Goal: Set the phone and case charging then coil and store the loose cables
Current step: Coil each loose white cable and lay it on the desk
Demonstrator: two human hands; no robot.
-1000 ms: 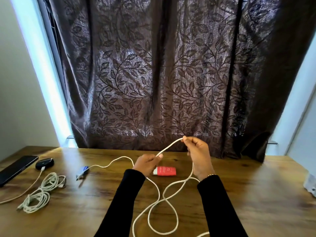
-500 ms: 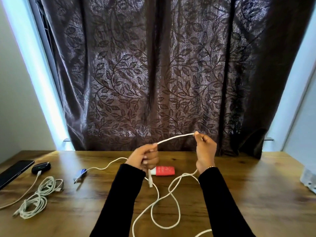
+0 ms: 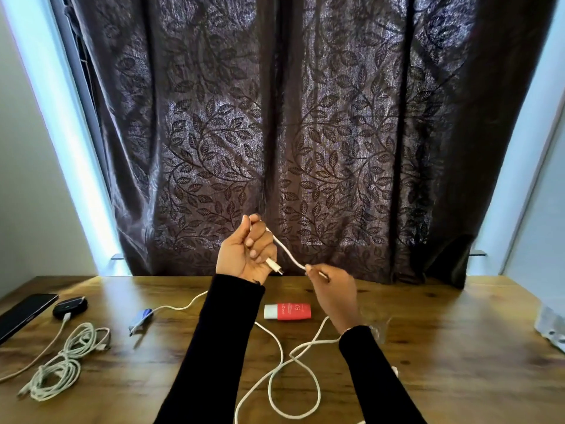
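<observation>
White cable (image 3: 287,255) runs between both raised hands above the desk's (image 3: 443,347) middle, its slack looping down toward the near edge. The left hand (image 3: 247,255) curls its fingers (image 3: 255,240) around the plug end, likely anchoring a first loop; the right hand (image 3: 333,289) pinches the cord just beside it to feed more in. A coiled cable (image 3: 61,362), phone (image 3: 24,313) and case (image 3: 70,306) lie at the left edge.

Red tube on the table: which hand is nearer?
Right. The right hand hangs just above and right of the red tube; the left hand is raised higher, up and left of it.
</observation>
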